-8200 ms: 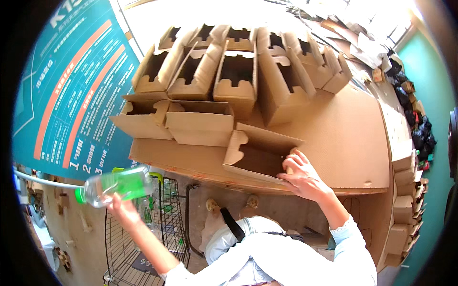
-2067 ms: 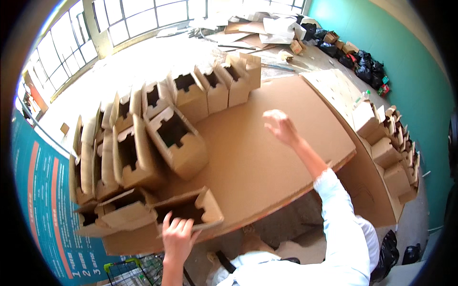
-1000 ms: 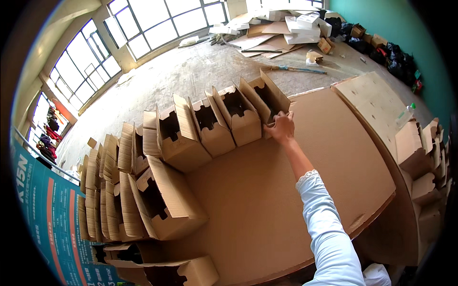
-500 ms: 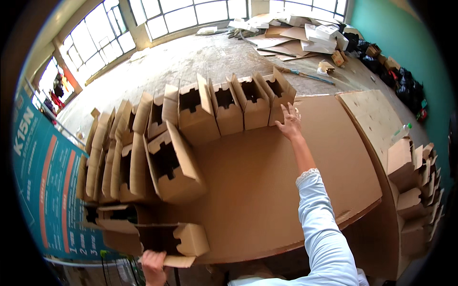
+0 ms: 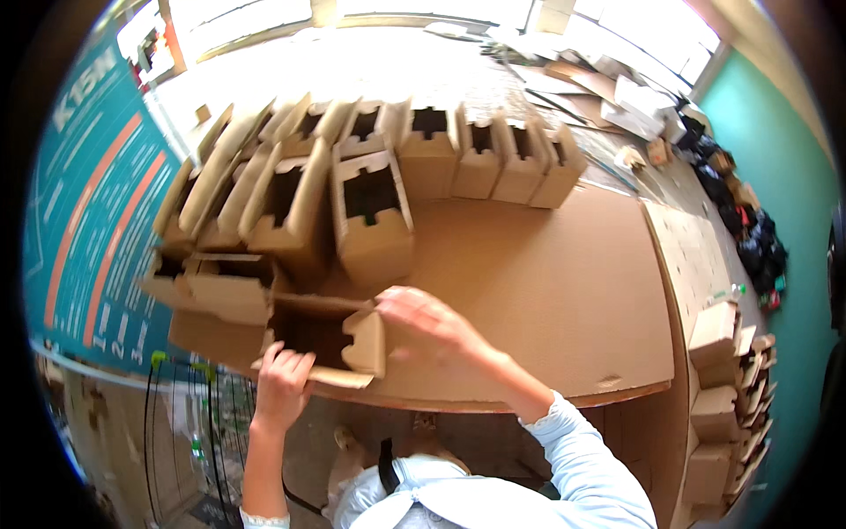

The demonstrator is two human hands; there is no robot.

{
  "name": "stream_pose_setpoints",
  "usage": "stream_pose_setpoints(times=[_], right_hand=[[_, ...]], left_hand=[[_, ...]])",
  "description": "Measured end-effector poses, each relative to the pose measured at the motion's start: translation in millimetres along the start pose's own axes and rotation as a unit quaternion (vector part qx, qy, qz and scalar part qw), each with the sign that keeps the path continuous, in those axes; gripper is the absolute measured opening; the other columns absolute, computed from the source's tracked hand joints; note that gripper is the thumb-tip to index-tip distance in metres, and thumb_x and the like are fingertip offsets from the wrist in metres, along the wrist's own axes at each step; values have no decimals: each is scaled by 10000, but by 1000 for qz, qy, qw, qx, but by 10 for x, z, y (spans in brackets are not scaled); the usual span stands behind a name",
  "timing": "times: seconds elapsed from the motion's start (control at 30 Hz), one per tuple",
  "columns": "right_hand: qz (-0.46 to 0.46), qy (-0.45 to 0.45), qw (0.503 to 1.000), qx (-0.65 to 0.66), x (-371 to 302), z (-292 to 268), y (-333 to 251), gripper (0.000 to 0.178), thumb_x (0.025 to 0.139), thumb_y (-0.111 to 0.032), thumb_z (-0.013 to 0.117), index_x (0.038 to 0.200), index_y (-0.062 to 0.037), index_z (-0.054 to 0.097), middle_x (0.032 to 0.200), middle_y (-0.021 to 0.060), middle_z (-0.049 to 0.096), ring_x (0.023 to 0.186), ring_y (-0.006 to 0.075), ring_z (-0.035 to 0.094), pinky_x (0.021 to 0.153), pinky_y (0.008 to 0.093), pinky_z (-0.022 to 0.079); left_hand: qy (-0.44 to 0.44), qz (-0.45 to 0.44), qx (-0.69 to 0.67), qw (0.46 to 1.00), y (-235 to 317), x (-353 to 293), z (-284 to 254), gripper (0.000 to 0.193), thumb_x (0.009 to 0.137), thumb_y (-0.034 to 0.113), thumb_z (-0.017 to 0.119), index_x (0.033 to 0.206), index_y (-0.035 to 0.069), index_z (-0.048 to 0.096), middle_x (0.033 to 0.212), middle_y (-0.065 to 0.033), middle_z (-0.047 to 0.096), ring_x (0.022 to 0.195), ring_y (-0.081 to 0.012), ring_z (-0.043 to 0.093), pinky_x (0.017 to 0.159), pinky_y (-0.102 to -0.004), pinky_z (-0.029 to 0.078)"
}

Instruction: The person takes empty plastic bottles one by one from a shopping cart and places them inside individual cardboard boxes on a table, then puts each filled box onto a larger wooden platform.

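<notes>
An open-topped cardboard box stands at the near left edge of the cardboard-covered table. My left hand is closed over this box's near flap, fingers inside the rim. At its far right corner is my right hand, blurred, with the fingers stretched out and the thumb apart below them. I cannot tell whether the fingertips touch the box. Just left of it sits another open box. Behind stands a taller open carton with a notched front panel. The insides of the boxes are mostly dark.
Several more open cartons line the table's far and left sides. On the right, a wooden board carries stacked cartons. A black wire rack stands below the left edge, near a teal banner.
My right hand has come back from the far row of cartons to the near box. My left hand remains on its flap. The view has tilted down and shifted.
</notes>
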State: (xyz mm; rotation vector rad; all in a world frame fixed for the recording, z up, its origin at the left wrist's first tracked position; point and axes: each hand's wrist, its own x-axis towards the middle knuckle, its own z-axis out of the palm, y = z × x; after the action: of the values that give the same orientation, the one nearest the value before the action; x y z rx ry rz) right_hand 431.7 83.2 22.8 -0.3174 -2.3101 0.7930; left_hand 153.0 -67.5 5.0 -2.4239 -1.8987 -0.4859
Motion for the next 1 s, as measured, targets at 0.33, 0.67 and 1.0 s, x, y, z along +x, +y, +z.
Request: stream_pose_setpoints(times=[0.33, 0.67, 1.0], right_hand=[[302, -148, 939, 79, -355, 746, -318, 225, 844, -110, 671, 1034, 1, 623, 851, 160, 631, 792, 328, 617, 754, 434, 523], [248, -263, 876, -319, -136, 186, -713, 254, 733, 8, 686, 971, 27, 598, 849, 183, 600, 888, 402, 568, 922, 489, 469], [259, -177, 857, -409, -485, 285, -815, 251, 815, -13, 658, 1049, 32, 577, 937, 208, 619, 979, 435, 590, 1075, 536, 401]], left_hand=[[175, -154, -11, 972, -44, -1266, -262, 259, 844, 120, 694, 1091, 53, 658, 1133, -95, 675, 1043, -248, 637, 1037, -457, 429], [-213, -683, -99, 692, -1842, -5408, 1775, 459, 736, 368, 785, 1006, 5, 705, 1100, -220, 678, 992, -400, 652, 860, -479, 522], [-4, -922, -111, 370, -1657, -5730, 2903, 1087, 526, 432, 931, 1305, -130, 421, 1219, -301, 598, 1112, -432, 610, 976, -437, 497]])
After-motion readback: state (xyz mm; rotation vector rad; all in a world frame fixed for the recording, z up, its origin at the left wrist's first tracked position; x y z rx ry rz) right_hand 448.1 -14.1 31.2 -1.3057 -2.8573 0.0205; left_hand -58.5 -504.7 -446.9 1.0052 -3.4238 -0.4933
